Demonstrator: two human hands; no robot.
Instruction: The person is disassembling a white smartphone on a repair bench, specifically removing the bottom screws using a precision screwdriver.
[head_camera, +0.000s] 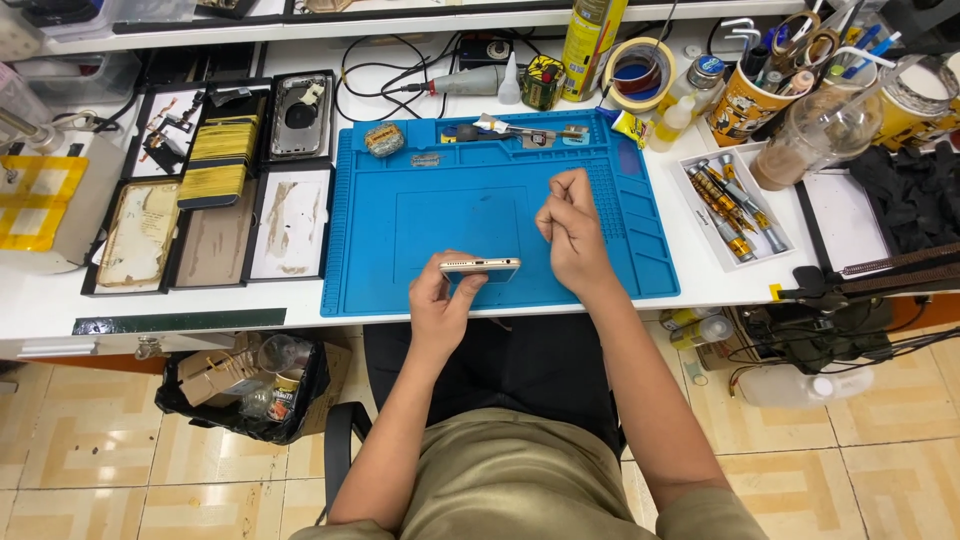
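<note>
Held a slim gold phone (481, 266) on edge in the left hand (443, 300), fingers closed around its lower side, thumb pressed against the near face. Stood over the near part of a blue work mat (420, 215), at about 6 o'clock from the mat's middle. Hovered the right hand (570, 230) just beside the phone at 2 o'clock, curled almost into a fist, fingertips pinched together; could not tell whether anything small sat between them. Lay at 12 o'clock on the mat's far edge: tweezers and small parts (515, 130). Sat at 3 o'clock, off the mat, a white tray of screwdrivers (735, 205). Rested at 9 o'clock several dark trays (215, 215), one holding a phone back housing (298, 118).
</note>
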